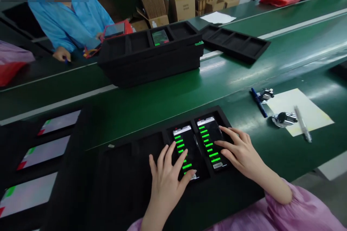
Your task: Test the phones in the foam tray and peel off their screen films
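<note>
A person's two hands are at work on a black foam tray that sits on the green tabletop. In the tray, two phones lie side by side, and their dark screens show rows of green bars. The left hand is spread, with its fingers on the left phone. The right hand is spread too, with its fingers on the right phone. Neither hand pinches or lifts anything, so the step in hand looks like touching the two screens. To the right of the tray are a blue pen, a sheet of paper, and a silver pen. Past the tray, across the tabletop, stands a stack of black trays. Beyond that stack, a co-worker in a blue sleeve works.
</note>
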Demonstrator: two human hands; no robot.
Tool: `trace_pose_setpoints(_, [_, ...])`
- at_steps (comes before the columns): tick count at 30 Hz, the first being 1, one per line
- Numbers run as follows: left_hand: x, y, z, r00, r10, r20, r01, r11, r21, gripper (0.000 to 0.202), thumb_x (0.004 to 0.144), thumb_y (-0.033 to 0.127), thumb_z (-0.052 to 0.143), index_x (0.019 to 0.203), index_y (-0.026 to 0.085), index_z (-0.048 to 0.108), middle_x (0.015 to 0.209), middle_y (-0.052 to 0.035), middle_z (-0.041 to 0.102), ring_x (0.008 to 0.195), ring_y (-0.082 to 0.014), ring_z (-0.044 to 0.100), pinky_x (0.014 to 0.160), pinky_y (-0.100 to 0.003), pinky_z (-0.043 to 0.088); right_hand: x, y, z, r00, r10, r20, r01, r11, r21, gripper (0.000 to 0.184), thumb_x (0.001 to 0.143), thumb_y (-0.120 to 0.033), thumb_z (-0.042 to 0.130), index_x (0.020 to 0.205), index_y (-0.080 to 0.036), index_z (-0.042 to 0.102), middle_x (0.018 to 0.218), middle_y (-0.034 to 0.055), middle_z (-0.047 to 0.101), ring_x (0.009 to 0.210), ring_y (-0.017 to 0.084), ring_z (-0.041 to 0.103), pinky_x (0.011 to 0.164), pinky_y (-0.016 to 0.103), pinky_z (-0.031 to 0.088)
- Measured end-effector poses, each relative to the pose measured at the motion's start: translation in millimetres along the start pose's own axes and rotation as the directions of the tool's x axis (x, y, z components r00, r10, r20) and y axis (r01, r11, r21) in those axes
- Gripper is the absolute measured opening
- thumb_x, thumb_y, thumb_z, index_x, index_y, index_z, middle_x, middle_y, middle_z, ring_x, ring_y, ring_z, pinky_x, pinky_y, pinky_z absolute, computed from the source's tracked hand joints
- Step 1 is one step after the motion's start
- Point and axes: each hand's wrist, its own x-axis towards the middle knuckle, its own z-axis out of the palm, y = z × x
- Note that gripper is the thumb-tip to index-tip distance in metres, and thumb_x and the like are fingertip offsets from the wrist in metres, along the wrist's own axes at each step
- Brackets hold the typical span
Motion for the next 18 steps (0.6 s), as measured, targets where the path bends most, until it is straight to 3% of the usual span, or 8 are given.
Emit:
trace_pose_setpoints(4, [-0.4, -2.8, 2.2, 1.000, -0.021, -0.016, 0.021, 1.000, -0.022, 0.048, 0.103, 0.051, 0.045, 0.143, 0.029, 0.058, 0.149, -0.0140, 0.055, 0.138, -0.0344, 0.047, 0.114, -0.074, 0.033, 1.0, -0.8, -0.1, 0.996, -0.057, -0.069, 0.057, 0.998, 0.008, 0.047, 0.111, -0.042, 0.034, 0.110, -0.026, 0.078, 0.135, 0.0124, 0.065, 0.119, 0.029, 0.053, 0.090, 0.045, 0.049])
trace_pose_setpoints(8, [-15.0, -4.0, -1.7, 0.994, -0.075, -0.085, 0.073, 0.997, -0.034, 0.053, 0.104, 0.051, 0.042, 0.146, 0.021, 0.053, 0.144, -0.0144, 0.060, 0.136, -0.0308, 0.050, 0.122, -0.063, 0.028, -6.6, -3.5, -0.5, 0.988, -0.116, -0.100, 0.120, 0.992, 0.031, 0.047, 0.111, -0.045, 0.033, 0.120, -0.027, 0.075, 0.137, 0.0122, 0.064, 0.120, 0.028, 0.054, 0.095, 0.046, 0.046])
trace_pose_setpoints(12, [-27.2, -2.5, -6.8, 0.993, -0.090, -0.077, 0.089, 0.996, -0.019, 0.049, 0.102, 0.049, 0.047, 0.144, 0.024, 0.056, 0.141, -0.0116, 0.062, 0.134, -0.0297, 0.053, 0.124, -0.058, 0.025, -11.5, -3.7, 1.8, 0.993, -0.082, -0.088, 0.083, 0.996, 0.013, 0.042, 0.109, -0.044, 0.038, 0.121, -0.028, 0.076, 0.141, 0.0111, 0.063, 0.121, 0.031, 0.053, 0.099, 0.050, 0.042])
trace_pose_setpoints(18, [-25.8, 4.7, -7.4, 0.996, -0.027, -0.089, 0.029, 0.999, 0.018, 0.047, 0.101, 0.046, 0.051, 0.144, 0.028, 0.057, 0.144, -0.0102, 0.061, 0.135, -0.0285, 0.052, 0.125, -0.057, 0.023, -12.4, -0.9, 1.1, 0.974, -0.092, -0.205, 0.110, 0.991, 0.080, 0.033, 0.108, -0.031, 0.043, 0.115, -0.022, 0.075, 0.127, 0.0120, 0.069, 0.113, 0.027, 0.058, 0.091, 0.043, 0.046])
